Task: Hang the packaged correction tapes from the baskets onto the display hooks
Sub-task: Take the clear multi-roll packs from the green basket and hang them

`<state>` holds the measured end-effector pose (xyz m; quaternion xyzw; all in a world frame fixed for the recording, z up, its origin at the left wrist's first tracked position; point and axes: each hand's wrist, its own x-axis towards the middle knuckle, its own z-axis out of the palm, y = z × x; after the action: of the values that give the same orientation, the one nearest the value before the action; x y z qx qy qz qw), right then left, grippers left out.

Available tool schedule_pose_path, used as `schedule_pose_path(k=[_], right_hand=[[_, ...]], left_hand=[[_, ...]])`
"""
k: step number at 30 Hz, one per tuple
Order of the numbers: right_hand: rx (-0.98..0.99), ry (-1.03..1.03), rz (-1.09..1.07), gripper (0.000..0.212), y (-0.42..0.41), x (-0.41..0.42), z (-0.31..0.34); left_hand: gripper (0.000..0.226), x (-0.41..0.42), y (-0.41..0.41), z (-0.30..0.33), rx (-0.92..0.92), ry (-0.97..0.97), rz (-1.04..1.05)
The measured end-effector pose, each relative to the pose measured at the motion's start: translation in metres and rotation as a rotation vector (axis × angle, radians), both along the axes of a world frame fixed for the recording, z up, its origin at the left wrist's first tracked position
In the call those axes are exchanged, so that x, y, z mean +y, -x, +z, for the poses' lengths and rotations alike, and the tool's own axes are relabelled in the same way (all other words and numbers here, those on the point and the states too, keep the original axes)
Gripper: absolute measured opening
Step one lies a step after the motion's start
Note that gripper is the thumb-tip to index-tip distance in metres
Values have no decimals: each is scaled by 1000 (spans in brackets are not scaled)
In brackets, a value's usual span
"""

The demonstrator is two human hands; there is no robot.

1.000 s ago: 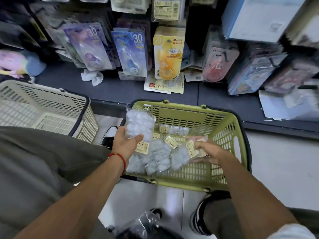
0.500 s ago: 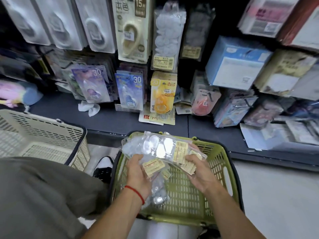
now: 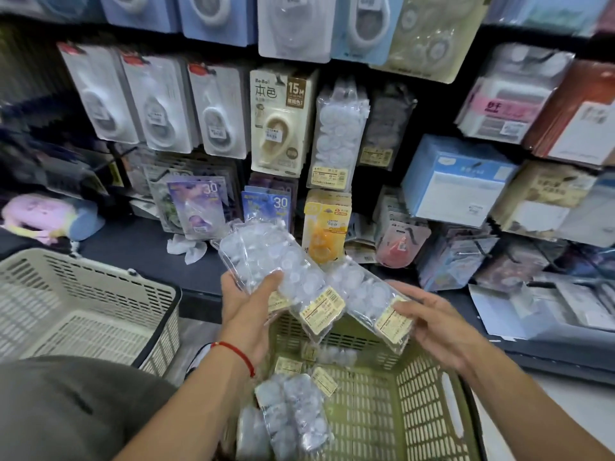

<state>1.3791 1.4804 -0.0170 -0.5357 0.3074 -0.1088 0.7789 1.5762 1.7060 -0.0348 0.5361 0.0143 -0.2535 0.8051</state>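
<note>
My left hand (image 3: 248, 306) grips a stack of clear correction tape packs (image 3: 276, 261), thumb across their front, raised above the green basket (image 3: 429, 390). My right hand (image 3: 432, 319) holds another clear pack (image 3: 372, 294) by its lower end with the yellow label, fingers under it and thumb on the label. More clear packs (image 3: 293, 417) lie in the green basket's near left corner. The same kind of clear pack (image 3: 336, 134) hangs on a display hook, above and beyond my hands.
An empty beige basket (image 3: 76, 314) stands on the floor at the left. The dark shelf ledge (image 3: 139, 247) runs behind both baskets, with carded tapes (image 3: 283, 124) hanging above it and boxes (image 3: 456, 181) at the right. My knee (image 3: 66, 410) fills the lower left.
Both hands have lifted the packs up out of the green basket toward the display wall, and the packs have fanned apart between the hands. My view has tilted upward.
</note>
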Motion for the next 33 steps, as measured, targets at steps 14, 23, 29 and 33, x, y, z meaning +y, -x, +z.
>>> schedule_pose_path(k=[14,23,29,33], right_hand=[[-198,332,-65,20,-65,-8,105],[-251,697,-297,40,-83,-17,121],[-251,716,-387,16,-90,-36,128],[-271,692,-345,16,-93,-35,133]], left_hand=[[46,-74,-35,122,-606,-31,-130],[79,-108,-31,148,-683,-72,-63],[62,-114,-44,148,-621,23,19],[47,-111,-49,147,-632,34,32]])
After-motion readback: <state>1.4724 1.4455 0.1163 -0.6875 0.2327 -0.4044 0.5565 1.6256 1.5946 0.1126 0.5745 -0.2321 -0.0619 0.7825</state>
